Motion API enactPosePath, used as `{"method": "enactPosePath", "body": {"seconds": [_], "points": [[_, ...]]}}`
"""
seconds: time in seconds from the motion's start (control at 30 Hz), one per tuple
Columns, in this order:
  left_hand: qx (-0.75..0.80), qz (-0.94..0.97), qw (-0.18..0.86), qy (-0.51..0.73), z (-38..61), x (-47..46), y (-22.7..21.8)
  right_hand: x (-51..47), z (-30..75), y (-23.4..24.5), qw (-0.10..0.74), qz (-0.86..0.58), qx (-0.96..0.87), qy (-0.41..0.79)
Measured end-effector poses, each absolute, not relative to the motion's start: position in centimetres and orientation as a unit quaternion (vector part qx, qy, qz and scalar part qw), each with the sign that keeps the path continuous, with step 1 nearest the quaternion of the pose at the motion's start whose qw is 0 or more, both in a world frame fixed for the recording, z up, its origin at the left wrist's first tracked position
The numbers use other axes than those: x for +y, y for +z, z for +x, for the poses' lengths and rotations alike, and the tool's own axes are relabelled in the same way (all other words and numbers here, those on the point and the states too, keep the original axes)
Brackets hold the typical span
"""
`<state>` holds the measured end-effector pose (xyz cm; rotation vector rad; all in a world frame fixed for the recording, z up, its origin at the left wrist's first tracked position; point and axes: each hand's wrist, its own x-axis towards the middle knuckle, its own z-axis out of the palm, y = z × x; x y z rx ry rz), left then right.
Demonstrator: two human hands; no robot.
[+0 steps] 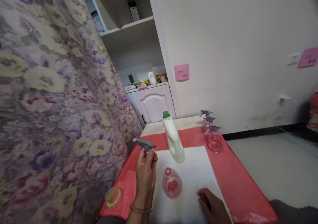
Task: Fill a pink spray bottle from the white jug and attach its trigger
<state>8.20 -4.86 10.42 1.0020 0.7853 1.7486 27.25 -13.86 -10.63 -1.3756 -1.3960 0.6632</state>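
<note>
Raised over the left part of the white sheet [191, 177], my left hand [146, 167] is closed around a grey and pink spray bottle trigger head [145, 144], its nozzle pointing left. Below and to the right stands a clear pink spray bottle body [172, 184], its neck uncovered. My right hand [212, 205] is near the sheet's right edge, its fingers loosely curled and nothing visible in them. A pale green jug with a handle [175, 141] and a green cap [166, 114] stands behind the pink body.
Several spray bottles [215, 142] with trigger heads stand in a row at the table's back right. A roll of tape [113, 197] lies on the red table cover [243, 191] at the left. A floral curtain [62, 101] hangs along the left side; a cabinet [156, 104] stands behind.
</note>
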Motion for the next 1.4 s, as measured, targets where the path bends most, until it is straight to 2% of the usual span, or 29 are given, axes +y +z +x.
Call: {"method": "enactPosePath", "body": {"seconds": [0.23,0.57,0.77,1.0,1.4], "points": [[0.416,0.489,0.438,0.629,8.6,-4.8,7.4,-14.1,27.3,-10.1,0.503,-0.577,-0.578,0.282],[0.461,0.514,0.464,0.555,7.8,-5.4,3.0,-14.2,27.3,-10.1,0.501,-0.575,-0.585,0.276],[0.466,0.505,0.489,0.538,7.6,-6.0,2.1,-14.1,27.4,-10.1,0.502,-0.576,-0.589,0.264],[0.462,0.524,0.479,0.532,7.0,-5.8,0.9,-14.1,27.9,-10.1,0.437,-0.576,-0.627,0.290],[0.462,0.546,0.467,0.520,6.2,-5.6,-0.1,-14.1,28.1,-10.3,0.430,-0.575,-0.633,0.290]]}}
